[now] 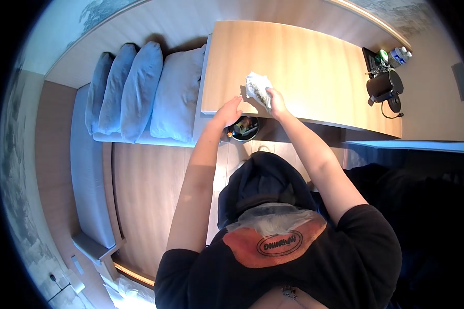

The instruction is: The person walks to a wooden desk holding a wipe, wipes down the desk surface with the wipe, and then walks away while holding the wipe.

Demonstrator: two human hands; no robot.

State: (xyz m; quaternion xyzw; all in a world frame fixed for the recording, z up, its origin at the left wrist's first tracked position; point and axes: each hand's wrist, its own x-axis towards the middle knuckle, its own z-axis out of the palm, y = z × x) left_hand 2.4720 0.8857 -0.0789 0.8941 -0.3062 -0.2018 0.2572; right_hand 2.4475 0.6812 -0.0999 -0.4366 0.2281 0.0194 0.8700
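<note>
My right hand (277, 102) is closed around a crumpled white wad (258, 86) with dark, speckled patches, held over the front edge of the wooden desk (304, 62). Whether the wad is tissue or a thin bag I cannot tell. My left hand (228, 112) is at the desk's front left corner, fingers stretched out and nothing visible in them. Below and between both hands, under the desk edge, stands a dark round bin (252, 136) with several items inside, partly hidden by the desk.
Grey-blue cushions (142, 92) line the bench to the left of the desk. At the desk's right end are a dark kettle (384, 86), its black lid (394, 104) and plastic bottles (398, 56) on a black tray (369, 61). Dark clothing covers my legs.
</note>
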